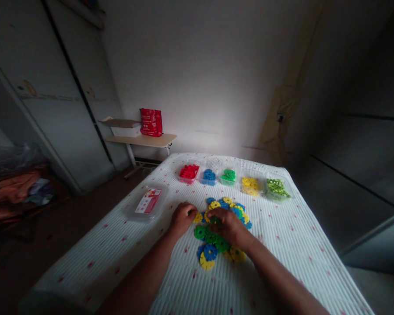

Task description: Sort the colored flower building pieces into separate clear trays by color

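Observation:
My left hand (183, 216) is closed, its fingertips pinching the edge of a yellow notched disc (198, 218) at the left of a joined cluster of plastic discs. My right hand (231, 225) curls over the middle of the cluster, its fingers bent down among yellow and green discs; what they grip is hidden. Green discs (200, 232) lie just below the right fingers. Nearer to me are a blue disc (210, 252) and a yellow disc (207, 261). Blue and yellow discs (227, 201) make up the far part.
Across the table's far side stand clear tubs of red pieces (189, 171), blue discs (209, 176), green discs (229, 176), yellow discs (250, 185) and light-green pieces (277, 188). A labelled clear lid or box (148, 202) lies left. Behind, a side table (151, 140) holds a red bag (151, 122).

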Motion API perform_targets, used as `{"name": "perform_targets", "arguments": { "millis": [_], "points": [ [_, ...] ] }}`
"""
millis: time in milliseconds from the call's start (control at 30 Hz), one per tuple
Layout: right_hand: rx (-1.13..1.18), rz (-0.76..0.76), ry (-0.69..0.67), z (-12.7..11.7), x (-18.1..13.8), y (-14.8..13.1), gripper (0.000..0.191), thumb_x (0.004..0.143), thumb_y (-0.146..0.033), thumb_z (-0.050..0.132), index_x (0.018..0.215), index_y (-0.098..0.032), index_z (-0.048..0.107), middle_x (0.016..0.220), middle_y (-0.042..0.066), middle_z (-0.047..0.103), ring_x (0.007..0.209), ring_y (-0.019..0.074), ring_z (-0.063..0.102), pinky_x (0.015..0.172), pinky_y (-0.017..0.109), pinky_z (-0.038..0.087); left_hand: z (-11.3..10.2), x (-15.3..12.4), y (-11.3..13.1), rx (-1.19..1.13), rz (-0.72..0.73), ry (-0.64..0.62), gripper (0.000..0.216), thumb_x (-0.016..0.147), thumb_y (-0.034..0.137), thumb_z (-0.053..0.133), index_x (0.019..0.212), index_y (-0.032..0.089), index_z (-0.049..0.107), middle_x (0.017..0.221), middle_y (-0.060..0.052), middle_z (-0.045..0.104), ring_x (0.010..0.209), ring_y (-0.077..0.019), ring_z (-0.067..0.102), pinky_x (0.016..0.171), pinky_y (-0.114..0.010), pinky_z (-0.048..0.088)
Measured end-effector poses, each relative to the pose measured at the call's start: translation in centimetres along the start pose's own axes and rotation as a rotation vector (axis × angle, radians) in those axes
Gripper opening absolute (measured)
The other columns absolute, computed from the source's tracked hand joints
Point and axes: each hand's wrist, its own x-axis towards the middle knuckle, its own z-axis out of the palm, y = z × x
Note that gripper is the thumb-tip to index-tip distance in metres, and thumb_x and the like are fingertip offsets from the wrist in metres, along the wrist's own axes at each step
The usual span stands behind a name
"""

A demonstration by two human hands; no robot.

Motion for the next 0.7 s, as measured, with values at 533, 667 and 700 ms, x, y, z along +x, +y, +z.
{"name": "perform_targets", "arguments": {
  "millis": [533, 667, 700],
  "points": [
    [-0.259, 0.168, -0.212, 0.8, 0.1, -0.9, 0.029, 0.069, -0.015, 0.058, 0.098, -0.018, 0.062, 0.103, 0.006, 0.062, 0.088, 0.0174, 0.058, 0.074, 0.023, 0.042, 0.2, 0.1, -0.2, 0.01, -0.03, -0.022, 0.014, 0.072, 0.011, 0.052, 0.071, 0.016, 0.064, 0.075, -0.003, 0.063, 0.078, -0.0151, 0.055, 0.074, -0.026, 0.042],
    [-0.151, 0.227, -0.219, -0.2, 0.4, 0.0, 0.024, 0.065, -0.015, 0.061, 0.089, -0.018, 0.065, 0.084, 0.002, 0.065, 0.078, 0.0156, 0.058, 0.065, 0.021, 0.041, 0.0, 0.1, 0.0, 0.021, -0.011, -0.025, 0.015, 0.071, 0.011, 0.051, 0.07, 0.016, 0.065, 0.074, -0.003, 0.063, 0.077, -0.0153, 0.055, 0.073, -0.026, 0.041],
    [-0.135, 0.239, -0.234, -0.8, 0.7, 0.4, 0.022, 0.064, -0.016, 0.064, 0.086, -0.017, 0.065, 0.08, 0.001, 0.065, 0.074, 0.015, 0.058, 0.062, 0.021, 0.041, -0.1, 0.1, 0.1, 0.024, -0.016, -0.029, 0.015, 0.071, 0.011, 0.051, 0.07, 0.016, 0.065, 0.074, -0.003, 0.064, 0.077, -0.0152, 0.055, 0.073, -0.026, 0.041]
  ]
}}
